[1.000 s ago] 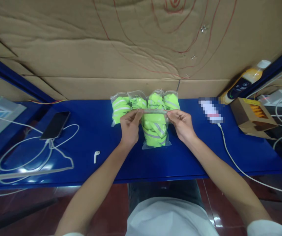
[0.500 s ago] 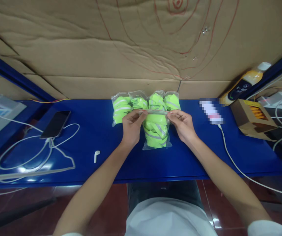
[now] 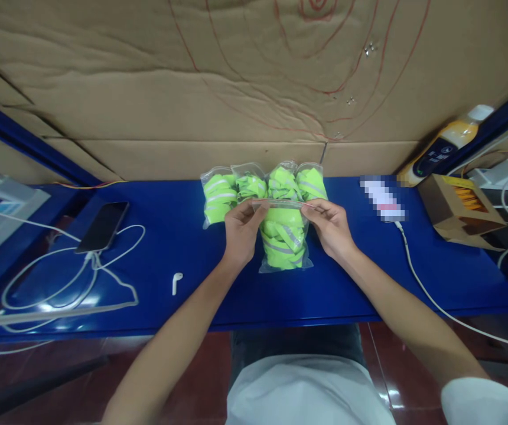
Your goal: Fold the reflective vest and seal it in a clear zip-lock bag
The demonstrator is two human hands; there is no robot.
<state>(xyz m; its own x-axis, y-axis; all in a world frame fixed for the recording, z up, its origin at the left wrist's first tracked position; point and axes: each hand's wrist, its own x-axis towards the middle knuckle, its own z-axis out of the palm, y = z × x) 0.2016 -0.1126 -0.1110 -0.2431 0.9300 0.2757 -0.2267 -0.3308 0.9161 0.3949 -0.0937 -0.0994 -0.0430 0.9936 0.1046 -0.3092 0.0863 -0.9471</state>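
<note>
Clear bag (image 3: 284,243) | hands (image 3: 241,233) pinching its top edge | four similar bags (image 3: 218,196) behind

Creased brown cardboard backing (image 3: 125,106), looping red lines (image 3: 330,92) drawn across it. Glossy blue counter (image 3: 160,242) in front; blue slanting bars (image 3: 23,134) at both sides. Floor (image 3: 205,372): dark red, tiled, shiny.

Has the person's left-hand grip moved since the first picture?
Yes: the left-hand grip moved slightly right, judged against the small white earbud on the blue tabletop.
</note>
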